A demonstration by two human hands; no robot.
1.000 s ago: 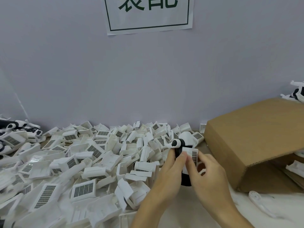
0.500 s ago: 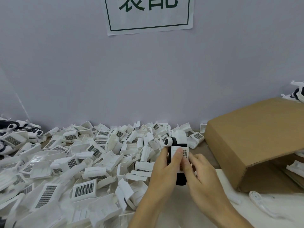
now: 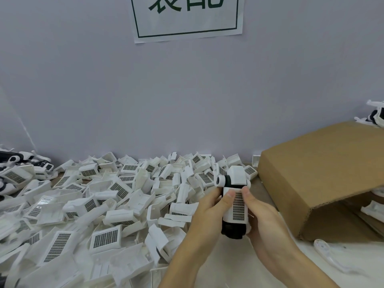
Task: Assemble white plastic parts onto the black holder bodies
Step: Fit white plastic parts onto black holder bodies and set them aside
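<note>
Your left hand (image 3: 209,210) and right hand (image 3: 265,217) both hold a clamped grip on the black holder body (image 3: 233,229), thumbs pressing the white plastic part (image 3: 239,206) onto it, above the surface (image 3: 228,267), between the pile of white parts (image 3: 99,204) and the cardboard box (image 3: 324,175).

We see only our own two forearms and hands, both bare to the lower edge of the view, with no sleeve, glove, watch or ring on them. Our left hand (image 3: 209,213) and right hand (image 3: 264,221) show short, unpainted nails on the fingers (image 3: 229,199).
</note>
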